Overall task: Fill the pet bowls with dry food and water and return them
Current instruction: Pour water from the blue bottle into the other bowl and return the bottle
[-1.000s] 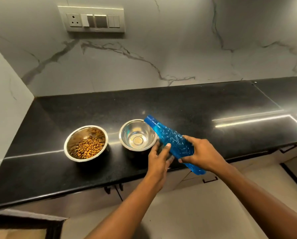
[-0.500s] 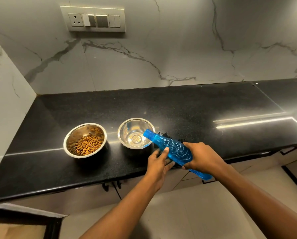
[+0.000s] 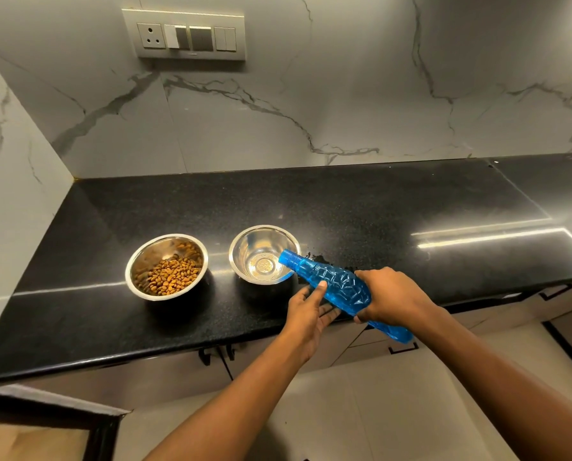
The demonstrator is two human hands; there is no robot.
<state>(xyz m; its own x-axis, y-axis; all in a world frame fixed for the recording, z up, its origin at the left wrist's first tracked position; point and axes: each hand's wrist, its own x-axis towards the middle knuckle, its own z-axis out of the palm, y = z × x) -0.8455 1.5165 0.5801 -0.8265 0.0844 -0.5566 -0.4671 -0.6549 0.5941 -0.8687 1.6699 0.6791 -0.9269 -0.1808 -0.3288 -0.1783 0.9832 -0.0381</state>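
Two steel bowls stand on the black counter [image 3: 377, 201]. The left bowl [image 3: 167, 266] holds brown dry food. The right bowl [image 3: 264, 254] has water in its bottom. My right hand [image 3: 394, 297] grips a blue textured plastic bottle [image 3: 338, 284] around its middle, tilted with its neck over the right bowl's rim. My left hand [image 3: 308, 311] is under the bottle's neck side, thumb touching the bottle and fingers spread. I cannot tell whether the bottle's mouth is capped.
Small dark splashes [image 3: 314, 256] lie on the counter right of the water bowl. A switch panel [image 3: 185, 34] is on the marble back wall. A side wall closes the counter's left end. Cabinet handles [image 3: 216, 354] sit below the counter edge.
The bottle's neck dropped from above the right bowl's far side to low over its near right rim. Both hands moved slightly toward me with it.
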